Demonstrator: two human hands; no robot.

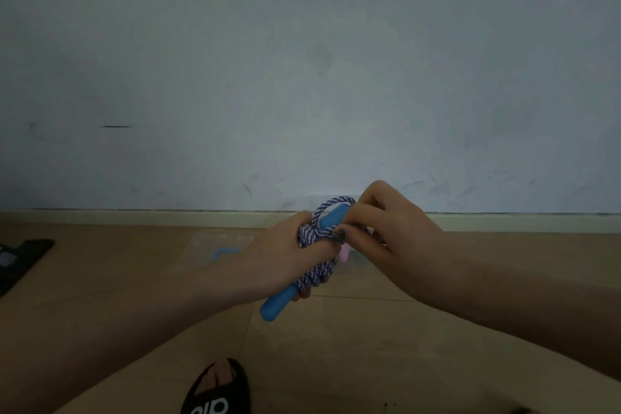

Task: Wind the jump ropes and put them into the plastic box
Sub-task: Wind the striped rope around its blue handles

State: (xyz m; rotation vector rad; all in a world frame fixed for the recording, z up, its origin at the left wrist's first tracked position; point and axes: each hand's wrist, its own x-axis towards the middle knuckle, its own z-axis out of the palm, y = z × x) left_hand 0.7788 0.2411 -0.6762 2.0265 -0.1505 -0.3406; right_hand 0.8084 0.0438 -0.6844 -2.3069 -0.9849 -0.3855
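A jump rope (314, 274) with blue handles and a blue-and-white twisted cord is held in front of me, its cord wound in coils around the handles. My left hand (282, 262) grips the bundle, with one blue handle (277, 306) sticking out below it. My right hand (386, 228) pinches the cord near the other handle's tip (334, 217), where a loop arches over. Behind my hands a clear plastic box (201, 252) lies on the floor by the wall, with something blue and something pink inside, partly hidden.
Wooden floor (336, 346) meets a pale wall at a skirting board (134, 217). A dark object (23, 262) lies at the left edge. My foot in a black slipper (218, 390) shows at the bottom.
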